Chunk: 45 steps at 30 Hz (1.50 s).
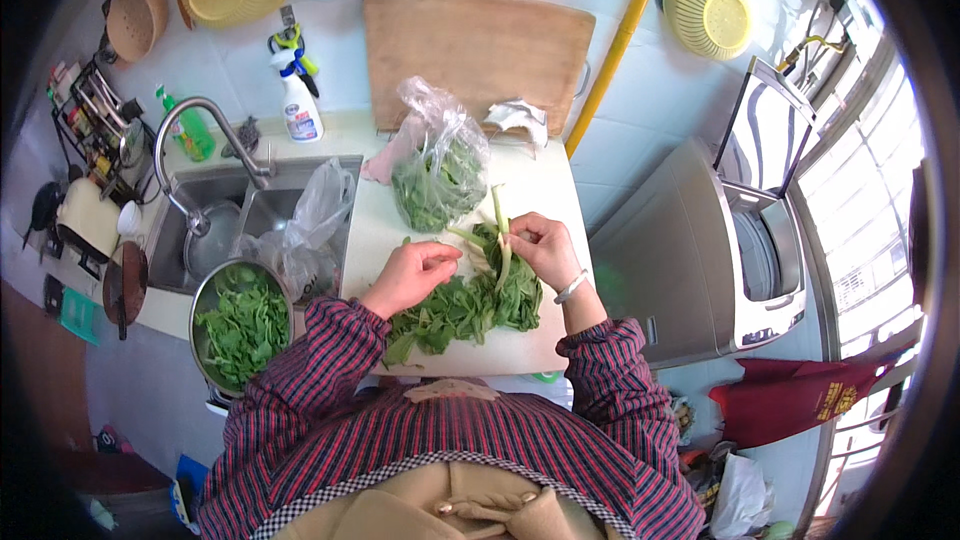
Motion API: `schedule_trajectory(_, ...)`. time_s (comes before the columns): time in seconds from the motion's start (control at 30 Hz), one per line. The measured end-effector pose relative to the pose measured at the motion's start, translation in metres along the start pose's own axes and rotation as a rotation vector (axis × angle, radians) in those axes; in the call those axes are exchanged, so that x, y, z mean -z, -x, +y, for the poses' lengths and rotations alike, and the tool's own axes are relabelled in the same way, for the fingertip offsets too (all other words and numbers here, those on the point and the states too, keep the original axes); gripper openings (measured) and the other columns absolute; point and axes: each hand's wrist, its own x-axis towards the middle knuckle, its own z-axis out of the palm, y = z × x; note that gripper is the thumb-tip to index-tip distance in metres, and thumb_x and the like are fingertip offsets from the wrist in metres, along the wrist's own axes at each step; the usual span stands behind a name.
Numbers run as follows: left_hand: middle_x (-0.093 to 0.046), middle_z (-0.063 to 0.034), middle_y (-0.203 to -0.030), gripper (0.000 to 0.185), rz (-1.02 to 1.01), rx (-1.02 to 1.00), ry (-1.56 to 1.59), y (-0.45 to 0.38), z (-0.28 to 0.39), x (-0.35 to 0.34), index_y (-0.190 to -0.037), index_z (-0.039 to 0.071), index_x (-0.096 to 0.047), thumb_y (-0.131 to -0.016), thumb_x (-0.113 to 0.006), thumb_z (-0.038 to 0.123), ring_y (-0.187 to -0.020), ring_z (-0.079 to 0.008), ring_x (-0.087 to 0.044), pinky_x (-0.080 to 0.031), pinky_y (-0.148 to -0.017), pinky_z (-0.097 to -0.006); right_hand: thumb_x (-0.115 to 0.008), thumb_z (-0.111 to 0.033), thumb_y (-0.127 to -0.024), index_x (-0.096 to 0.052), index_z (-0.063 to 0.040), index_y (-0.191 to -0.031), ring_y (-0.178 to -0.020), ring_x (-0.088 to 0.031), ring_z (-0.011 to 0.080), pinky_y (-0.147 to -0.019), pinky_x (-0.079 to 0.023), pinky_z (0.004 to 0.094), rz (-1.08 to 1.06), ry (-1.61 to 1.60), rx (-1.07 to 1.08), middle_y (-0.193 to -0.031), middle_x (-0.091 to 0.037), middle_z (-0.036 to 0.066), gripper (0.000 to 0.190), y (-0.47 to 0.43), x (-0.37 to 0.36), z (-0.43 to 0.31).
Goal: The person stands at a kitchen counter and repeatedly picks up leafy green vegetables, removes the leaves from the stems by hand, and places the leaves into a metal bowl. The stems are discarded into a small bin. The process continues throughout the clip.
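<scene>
My right hand (551, 247) pinches a leafy green stem (504, 240), whose pale stalk points up and whose leaves hang down onto the worktop. Left of it, my left hand (416, 274) hovers above the loose greens with its fingers loosely curled; nothing shows between thumb and forefinger. A pile of leafy greens (450, 315) is spread on the white worktop (555, 187) beneath both hands. Just beyond them stands a clear plastic bag (442, 157) with more greens inside. At lower left, a metal bowl (196, 330) contains picked green leaves.
Left of the worktop is a double sink (251, 202) with a curved faucet (180, 109) and a crumpled plastic bag (315, 202). A spray bottle (300, 109) stands behind it. A wooden cutting board (480, 52) leans on the wall. A washing machine (667, 255) stands at right.
</scene>
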Motion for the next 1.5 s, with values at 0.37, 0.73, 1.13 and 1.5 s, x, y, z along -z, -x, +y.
schedule_trajectory(0.37,-0.064,-0.0024,-0.074,0.021,0.071,-0.087,0.130,-0.013,-0.004,-0.016,-0.094,-0.003,-0.064,-0.085,-0.064,0.016,-0.062,-0.0070,-0.057,-0.045,-0.058,-0.0216,-0.069,-0.010,-0.081,-0.065,-0.003,-0.084,-0.059,-0.045,0.0019,-0.053,-0.036,0.0178,-0.007,-0.508,-0.080,-0.072,-0.060,-0.004,0.008,-0.013,-0.024,0.006)
schedule_trajectory(0.73,-0.061,-0.0028,-0.063,0.026,0.106,0.121,-0.099,-0.021,-0.041,-0.006,-0.083,-0.002,-0.067,-0.086,-0.060,0.023,-0.059,-0.0076,-0.055,-0.043,-0.055,-0.0231,-0.057,-0.014,-0.090,-0.057,-0.007,-0.087,-0.050,-0.033,0.0043,-0.045,-0.027,0.0194,0.099,-1.091,-0.023,-0.064,-0.049,-0.003,0.008,-0.025,-0.019,0.005)
schedule_trajectory(1.13,-0.063,0.0007,-0.096,0.032,0.070,-0.054,0.383,-0.029,0.017,0.005,-0.121,0.003,-0.056,-0.093,-0.055,0.017,-0.074,-0.0050,-0.056,-0.044,-0.063,-0.0192,-0.047,-0.021,-0.095,-0.057,-0.002,-0.102,-0.064,-0.054,0.0084,-0.058,-0.045,0.0206,-0.322,-1.130,-0.172,-0.082,-0.061,0.002,0.022,-0.023,-0.040,0.006)
schedule_trajectory(1.5,-0.057,0.0029,-0.068,0.013,0.108,0.027,0.527,-0.026,0.026,-0.004,-0.081,0.006,-0.062,-0.087,-0.062,0.017,-0.058,-0.0043,-0.052,-0.037,-0.050,-0.0177,-0.052,-0.019,-0.094,-0.062,0.001,-0.109,-0.092,-0.052,0.0109,-0.083,-0.042,0.0257,-0.072,-0.584,-0.096,-0.100,-0.059,0.003,0.027,-0.017,-0.066,0.012)
